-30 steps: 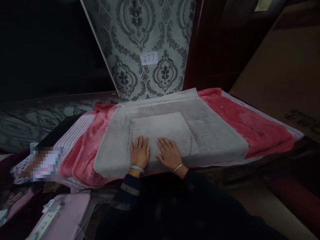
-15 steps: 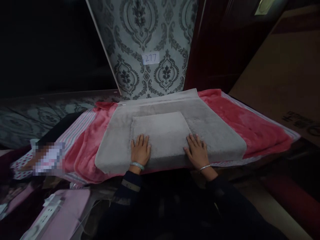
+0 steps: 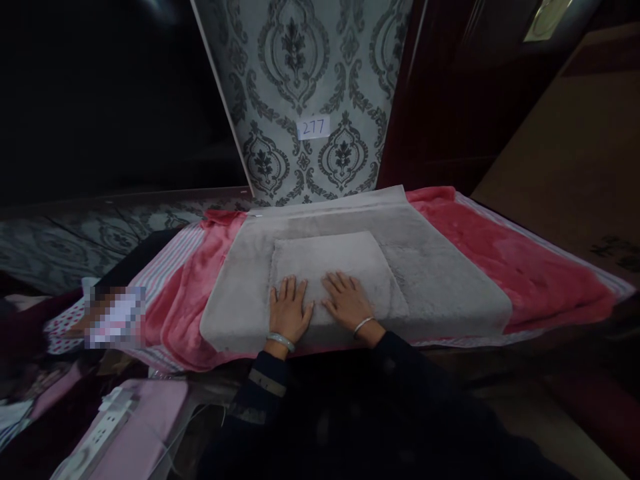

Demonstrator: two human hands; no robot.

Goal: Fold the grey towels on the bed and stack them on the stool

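A light grey plush cloth is spread over a red blanket, its front edge hanging down. On its middle lies a smaller folded grey plush piece, roughly rectangular. My left hand rests flat on the left front part of the folded piece, fingers apart, a bracelet at the wrist. My right hand lies palm down on the front middle of the same piece, slightly blurred, fingers spread. Neither hand grips anything.
Striped cloth shows under the red blanket. At the lower left are a pink surface and a white power strip. Behind stands a patterned wall with a paper label; a large cardboard sheet leans at right.
My right hand has moved left from the folded piece's right edge to its middle, nearer my left hand. My left hand stays near the left edge. The view has shifted slightly.
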